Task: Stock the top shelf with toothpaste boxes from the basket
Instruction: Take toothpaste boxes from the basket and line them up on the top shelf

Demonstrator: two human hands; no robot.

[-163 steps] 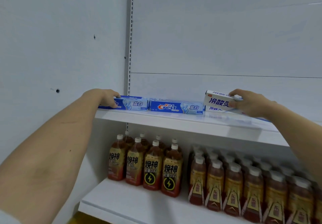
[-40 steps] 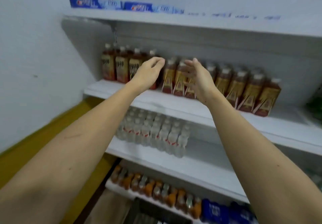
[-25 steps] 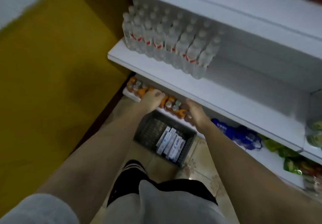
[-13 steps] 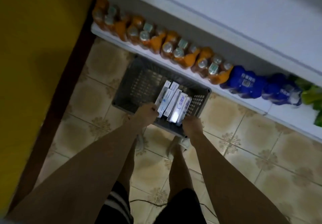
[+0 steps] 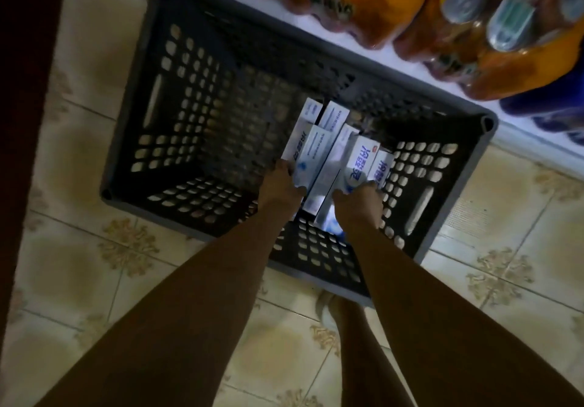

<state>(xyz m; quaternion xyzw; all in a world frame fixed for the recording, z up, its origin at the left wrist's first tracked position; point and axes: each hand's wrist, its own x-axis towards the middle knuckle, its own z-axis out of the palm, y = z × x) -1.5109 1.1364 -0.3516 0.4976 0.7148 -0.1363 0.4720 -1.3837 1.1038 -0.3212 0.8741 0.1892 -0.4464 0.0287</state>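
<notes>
**Both hands lowered onto the boxes in the basket**

Since half a second earlier, the hands have been brought down from the near rim into the basket (image 5: 151,96), and the view has been drawn much closer. The left hand (image 5: 281,185) is clamped on the near end of one white toothpaste box (image 5: 305,150). The right hand (image 5: 358,201) is curled round the near end of another toothpaste box (image 5: 360,163). The remaining boxes (image 5: 331,118) are packed side by side toward the basket's 3 o'clock half, running from 6 toward 12 o'clock. The basket is set on the tiled floor (image 5: 76,248). At 1 o'clock, orange bottles (image 5: 474,27) are lined on the bottom shelf (image 5: 398,68), which is touched by the basket's far rim.
</notes>
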